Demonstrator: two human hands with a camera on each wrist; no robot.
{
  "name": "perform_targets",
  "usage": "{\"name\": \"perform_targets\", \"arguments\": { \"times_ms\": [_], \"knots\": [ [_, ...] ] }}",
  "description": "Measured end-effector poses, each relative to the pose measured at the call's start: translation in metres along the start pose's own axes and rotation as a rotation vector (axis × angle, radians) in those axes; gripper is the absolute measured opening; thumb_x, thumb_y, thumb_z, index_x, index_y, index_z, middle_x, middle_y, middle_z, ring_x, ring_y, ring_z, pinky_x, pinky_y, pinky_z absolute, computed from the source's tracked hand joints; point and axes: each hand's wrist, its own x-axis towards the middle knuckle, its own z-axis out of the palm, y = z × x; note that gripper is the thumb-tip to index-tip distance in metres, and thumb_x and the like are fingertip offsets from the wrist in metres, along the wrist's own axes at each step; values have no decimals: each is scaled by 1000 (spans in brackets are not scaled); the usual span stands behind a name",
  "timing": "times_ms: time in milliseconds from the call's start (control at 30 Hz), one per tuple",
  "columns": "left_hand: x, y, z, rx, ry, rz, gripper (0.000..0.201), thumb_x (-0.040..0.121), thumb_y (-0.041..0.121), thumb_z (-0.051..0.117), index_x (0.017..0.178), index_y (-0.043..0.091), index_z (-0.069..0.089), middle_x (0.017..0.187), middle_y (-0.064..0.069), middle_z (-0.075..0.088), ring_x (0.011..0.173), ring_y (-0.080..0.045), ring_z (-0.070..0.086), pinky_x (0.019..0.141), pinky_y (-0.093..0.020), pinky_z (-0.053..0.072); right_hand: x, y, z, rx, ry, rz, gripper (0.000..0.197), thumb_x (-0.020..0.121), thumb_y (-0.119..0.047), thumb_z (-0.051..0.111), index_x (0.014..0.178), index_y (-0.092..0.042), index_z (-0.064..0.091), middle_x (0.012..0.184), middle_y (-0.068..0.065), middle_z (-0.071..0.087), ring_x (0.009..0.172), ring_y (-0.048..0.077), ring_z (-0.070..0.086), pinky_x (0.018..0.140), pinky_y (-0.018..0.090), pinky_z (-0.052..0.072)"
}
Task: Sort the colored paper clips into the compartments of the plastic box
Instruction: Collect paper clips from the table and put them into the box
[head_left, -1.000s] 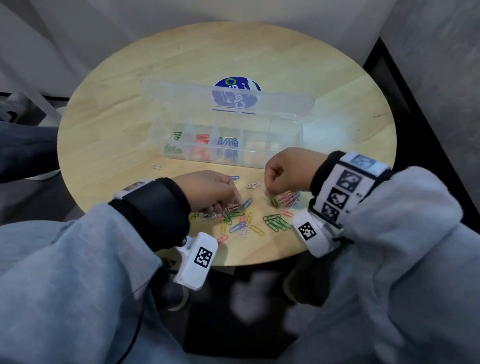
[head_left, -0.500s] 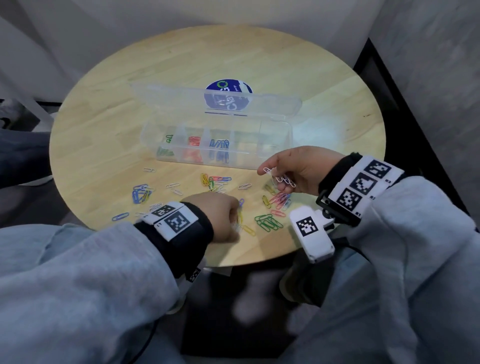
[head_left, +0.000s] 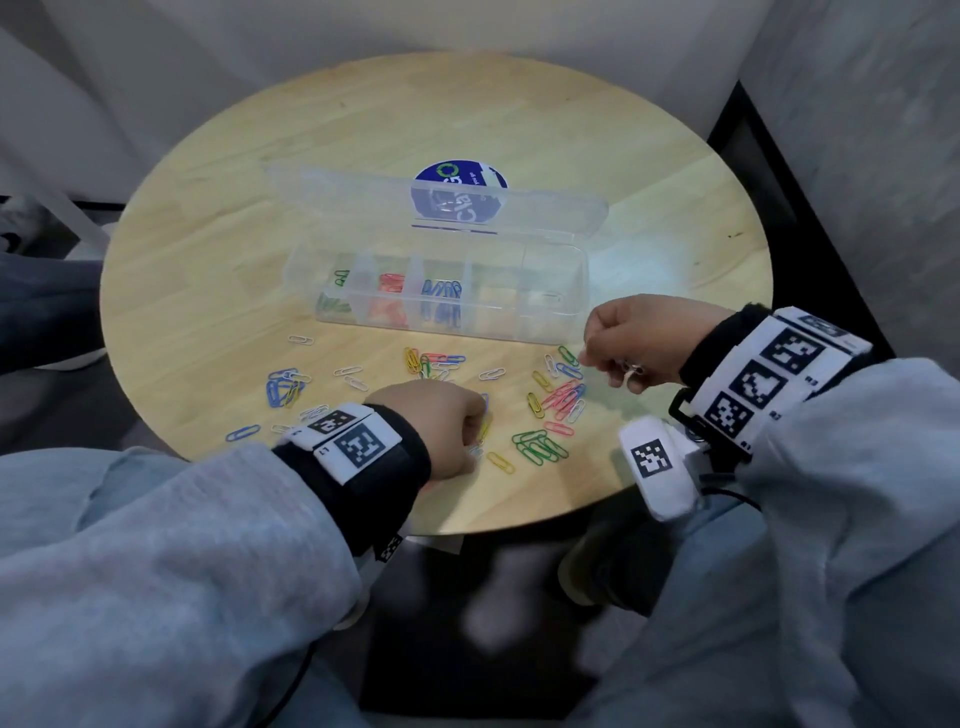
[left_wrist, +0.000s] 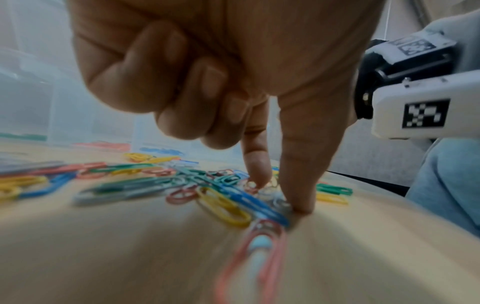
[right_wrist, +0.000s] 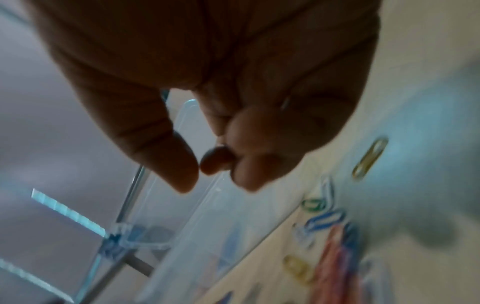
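The clear plastic box (head_left: 540, 327) lies open mid-table, with green clips (head_left: 332, 304), red clips (head_left: 390, 283) and blue clips (head_left: 441, 291) in its three left compartments. Loose coloured paper clips (head_left: 561, 397) lie scattered in front of it. My left hand (head_left: 475, 447) is down at the near pile; thumb and forefinger (left_wrist: 257, 170) pinch a white clip (left_wrist: 275, 196) against the table, the other fingers curled. My right hand (head_left: 589, 358) hovers by the box's right front corner, curled round several white clips (head_left: 632, 371). In the right wrist view its thumb and fingertips (right_wrist: 187, 170) meet, and the clips are hidden.
The box's lid (head_left: 363, 192) lies open behind it, over a round blue sticker (head_left: 457, 189). A blue bunch (head_left: 280, 389) and single white clips (head_left: 301, 340) lie at the left. The round table's near edge (head_left: 493, 530) is just behind my left hand.
My right hand rose from the pile with white clips and moved right, to the box's right end. My left hand shifted to the near edge of the pile and pinched down there.
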Motion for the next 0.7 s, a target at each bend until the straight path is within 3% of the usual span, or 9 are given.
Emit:
{"name": "perform_targets", "arguments": {
  "times_ms": [100, 167, 267, 367, 533, 700],
  "knots": [
    [2, -3, -1, 25, 4, -32, 15, 72, 32, 65, 76, 26, 52, 77, 8, 55, 78, -18, 53, 59, -23, 35, -4, 4, -1, -457, 55, 15, 26, 80, -14, 65, 63, -17, 45, 57, 0, 44, 50, 14, 37, 49, 23, 30],
    [2, -3, -2, 31, 13, -47, 20, 71, 35, 66, 75, 25, 50, 73, 8, 53, 76, -18, 52, 55, -23, 31, -4, 6, 2, -591, 67, 21, 25, 79, -16, 66, 64, -18, 46, 60, -4, 45, 53, 11, 39, 50, 23, 31],
    [2, -2, -3, 21, 21, -40, 21, 71, 33, 66, 73, 25, 47, 69, 9, 48, 76, -19, 51, 55, -23, 30, 1, 8, 11, -653, 40, 15, 16, 78, -12, 65, 70, -18, 53, 64, -6, 48, 57, 9, 43, 52, 21, 34],
    [2, 0, -1, 5, 1, -5, 13, 77, 31, 63, 78, 28, 50, 75, 10, 49, 83, -18, 53, 65, -23, 36, 2, 9, 19, -699, 8, -16, 12, 80, -10, 60, 79, -22, 57, 67, -8, 50, 63, 12, 48, 54, 21, 38],
    [2, -1, -3, -18, -39, -3, 9, 79, 31, 64, 78, 27, 55, 86, 8, 56, 83, -16, 52, 68, -23, 37, 11, 13, 28, -827, -24, -28, 20, 77, -7, 59, 72, -25, 51, 80, -7, 56, 62, 11, 48, 58, 22, 42],
    [5, -3, -1, -43, -93, -28, 20, 77, 32, 65, 64, 25, 51, 76, 9, 57, 78, -15, 54, 64, -23, 37, 13, 17, 29, -844, 20, -104, 15, 79, -10, 57, 72, -23, 51, 76, -5, 54, 72, 17, 50, 63, 25, 43]
  ]
}}
